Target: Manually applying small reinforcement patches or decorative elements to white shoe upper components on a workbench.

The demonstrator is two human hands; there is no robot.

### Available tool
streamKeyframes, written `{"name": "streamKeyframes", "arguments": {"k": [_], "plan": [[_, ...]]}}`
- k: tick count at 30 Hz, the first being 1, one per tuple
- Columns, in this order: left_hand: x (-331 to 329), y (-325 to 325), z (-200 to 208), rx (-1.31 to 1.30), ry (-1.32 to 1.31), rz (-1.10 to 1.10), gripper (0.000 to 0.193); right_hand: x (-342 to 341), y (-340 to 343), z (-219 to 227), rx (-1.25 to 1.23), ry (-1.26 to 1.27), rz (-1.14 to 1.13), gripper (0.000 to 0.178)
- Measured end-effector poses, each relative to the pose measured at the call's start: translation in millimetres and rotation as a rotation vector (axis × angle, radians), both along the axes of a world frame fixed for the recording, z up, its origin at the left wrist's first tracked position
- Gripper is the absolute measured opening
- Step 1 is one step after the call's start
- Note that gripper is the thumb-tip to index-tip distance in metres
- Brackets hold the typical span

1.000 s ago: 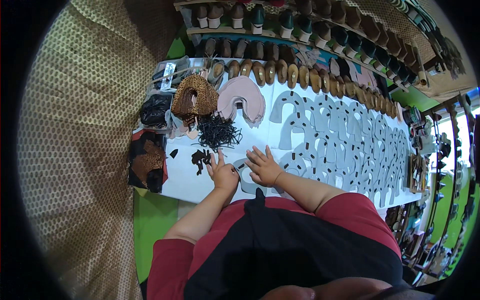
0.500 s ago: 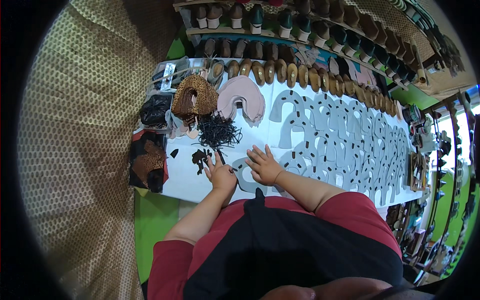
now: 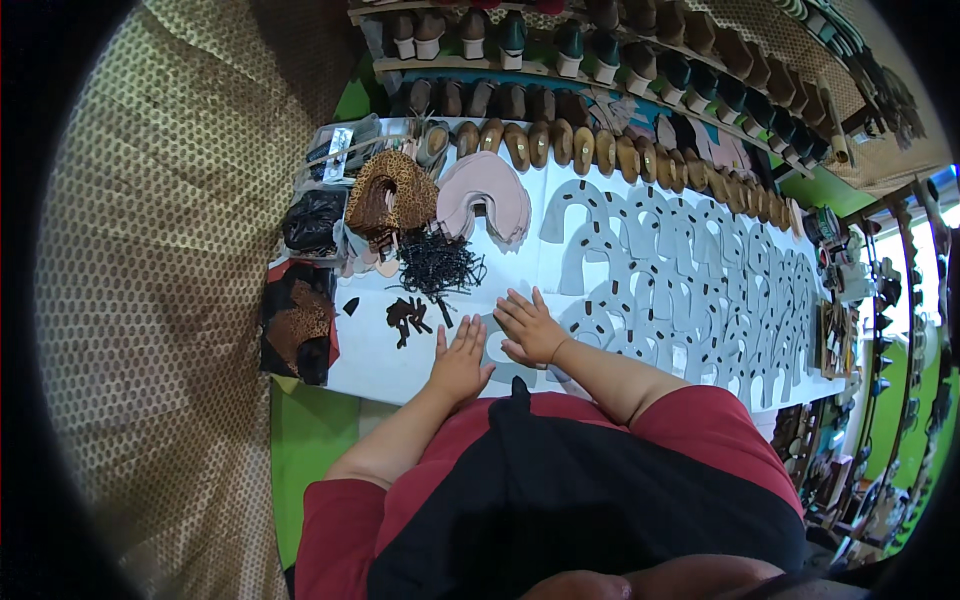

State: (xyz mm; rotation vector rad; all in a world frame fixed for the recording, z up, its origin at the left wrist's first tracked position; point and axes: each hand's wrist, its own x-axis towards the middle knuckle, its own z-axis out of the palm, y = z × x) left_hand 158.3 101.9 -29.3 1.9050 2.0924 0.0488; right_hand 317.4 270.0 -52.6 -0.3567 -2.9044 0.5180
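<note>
My left hand (image 3: 461, 365) lies flat with its fingers stretched out, over the left side of a grey U-shaped shoe-upper piece (image 3: 502, 379) at the table's near edge. Spread fingers show on my right hand (image 3: 531, 329), which rests over the same piece's right side. Both hands partly cover it, and neither grips anything. Left of my left hand is a small heap of dark brown scraps (image 3: 405, 315). Beyond that sits a tangled pile of thin black strips (image 3: 440, 262). Many matching grey pieces (image 3: 640, 270) with small dark patches spread to the right.
A stack of pink U-shaped pieces (image 3: 480, 190) and leopard-print pieces (image 3: 392, 190) lie at the back left, near a black bag (image 3: 312, 220). Wooden shoe lasts (image 3: 584, 150) line the table's back edge, below shelves of heeled shoe forms (image 3: 570, 50). A patterned curtain (image 3: 180, 300) hangs at left.
My left hand has moved right and slightly nearer, from beside the dark scraps onto the grey piece, its fingers now straighter and flatter. The right hand has stayed almost in place.
</note>
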Motion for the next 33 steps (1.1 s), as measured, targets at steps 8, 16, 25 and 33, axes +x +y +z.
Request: {"name": "streamKeyframes", "arguments": {"k": [8, 16, 25, 33], "plan": [[-6.5, 3.2, 5.6, -0.04, -0.014, -0.029, 0.087, 1.4, -1.5, 5.7, 0.041, -0.028, -0.037, 0.069], [-71.2, -58.0, 17.9, -0.027, 0.078, 0.363, 0.091, 3.7, -5.4, 9.5, 0.033, -0.062, -0.11, 0.067], [-130.6, -107.0, -5.4, 0.19, 0.08, 0.513, 0.088, -27.1, -20.9, 11.6, -0.002, 0.021, -0.279, 0.041], [-133.5, -109.8, -5.4, 0.273, -0.005, 0.498, 0.074, -129.8, -53.8, 25.3, 0.002, 0.121, -0.163, 0.019]]}}
